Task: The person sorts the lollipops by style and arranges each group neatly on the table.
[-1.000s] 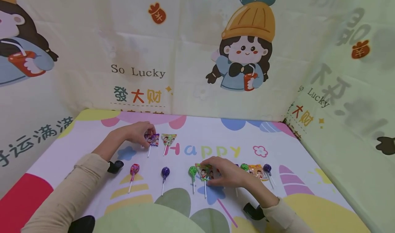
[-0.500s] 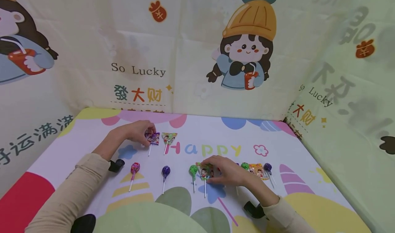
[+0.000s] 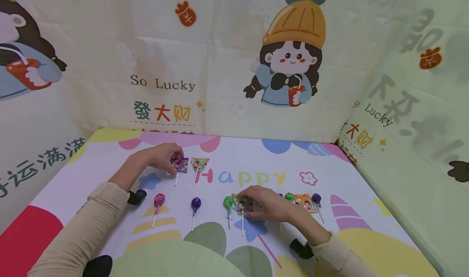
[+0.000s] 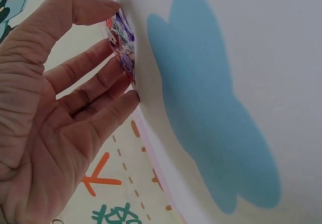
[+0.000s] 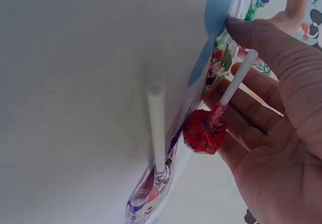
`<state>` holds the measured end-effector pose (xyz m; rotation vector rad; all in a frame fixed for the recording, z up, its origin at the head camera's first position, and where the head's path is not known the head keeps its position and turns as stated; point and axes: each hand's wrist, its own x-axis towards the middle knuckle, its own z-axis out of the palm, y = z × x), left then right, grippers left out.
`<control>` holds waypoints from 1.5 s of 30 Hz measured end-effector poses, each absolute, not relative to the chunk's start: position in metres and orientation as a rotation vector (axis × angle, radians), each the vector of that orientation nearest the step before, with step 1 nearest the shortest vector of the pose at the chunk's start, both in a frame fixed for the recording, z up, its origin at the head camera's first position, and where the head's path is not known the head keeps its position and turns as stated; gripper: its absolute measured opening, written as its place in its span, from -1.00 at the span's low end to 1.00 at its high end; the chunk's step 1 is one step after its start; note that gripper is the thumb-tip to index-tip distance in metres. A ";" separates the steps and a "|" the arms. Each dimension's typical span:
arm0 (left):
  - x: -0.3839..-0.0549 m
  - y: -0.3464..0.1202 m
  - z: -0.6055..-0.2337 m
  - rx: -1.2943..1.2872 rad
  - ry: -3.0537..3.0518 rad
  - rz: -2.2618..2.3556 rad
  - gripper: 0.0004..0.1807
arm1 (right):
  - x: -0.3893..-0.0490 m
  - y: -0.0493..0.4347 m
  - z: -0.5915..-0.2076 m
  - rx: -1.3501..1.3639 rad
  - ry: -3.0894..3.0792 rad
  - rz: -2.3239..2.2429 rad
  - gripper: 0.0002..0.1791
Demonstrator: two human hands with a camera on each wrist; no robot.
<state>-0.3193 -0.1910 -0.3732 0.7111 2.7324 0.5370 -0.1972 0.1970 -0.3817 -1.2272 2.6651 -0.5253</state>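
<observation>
At the table's back left, my left hand [image 3: 159,157] holds a flat purple-wrapped lollipop [image 3: 181,165] by its wrapper, thumb on one edge and fingertips on the other. Right beside it lies a lollipop in a green-yellow triangular wrapper [image 3: 199,164]. Nearer the middle, my right hand [image 3: 271,203] has thumb and fingers round a green-patterned flat-wrapped lollipop [image 3: 241,205], its stick towards me. A round green lollipop [image 3: 228,203] lies just left of that. Under the right palm, the right wrist view shows a red round lollipop [image 5: 204,132] and a purple-edged wrapped lollipop [image 5: 151,189].
Left along the front row lie a pink lollipop [image 3: 159,200] and a dark purple lollipop [image 3: 196,204]. Beyond my right hand are a green lollipop [image 3: 289,197], an orange-wrapped lollipop [image 3: 303,201] and another purple lollipop [image 3: 316,198]. A printed cloth [image 3: 227,65] walls the table's back.
</observation>
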 end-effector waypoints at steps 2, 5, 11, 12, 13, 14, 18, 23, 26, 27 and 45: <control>-0.319 -0.191 -0.374 0.716 2.733 0.537 -0.41 | -0.198 0.197 -0.382 -1.236 2.668 -0.522 -0.48; -0.319 -0.191 -0.374 0.723 2.738 0.534 -0.41 | -0.198 0.197 -0.382 -1.259 2.674 -0.513 -0.48; -0.319 -0.191 -0.374 0.717 2.732 0.553 -0.42 | -0.198 0.196 -0.382 -1.287 2.686 -0.475 -0.49; -0.318 -0.191 -0.373 0.714 2.730 0.557 -0.42 | -0.198 0.196 -0.383 -1.289 2.688 -0.467 -0.49; -0.318 -0.191 -0.373 0.711 2.730 0.559 -0.42 | -0.198 0.195 -0.383 -1.288 2.690 -0.458 -0.49; -0.318 -0.191 -0.373 0.710 2.729 0.561 -0.42 | -0.198 0.195 -0.383 -1.290 2.694 -0.447 -0.50; -0.318 -0.191 -0.372 0.708 2.731 0.561 -0.43 | -0.199 0.193 -0.383 -1.292 2.711 -0.418 -0.49; -0.317 -0.191 -0.373 0.708 2.731 0.565 -0.43 | -0.201 0.193 -0.383 -1.345 2.735 -0.397 -0.50; -0.317 -0.191 -0.372 0.702 2.728 0.573 -0.43 | -0.202 0.193 -0.383 -1.371 2.750 -0.393 -0.53; -0.317 -0.191 -0.373 0.695 2.727 0.578 -0.43 | -0.203 0.193 -0.383 -1.370 2.752 -0.396 -0.53; -0.312 -0.191 -0.373 0.685 2.738 0.584 -0.43 | -0.212 0.196 -0.382 -1.275 2.695 -0.481 -0.57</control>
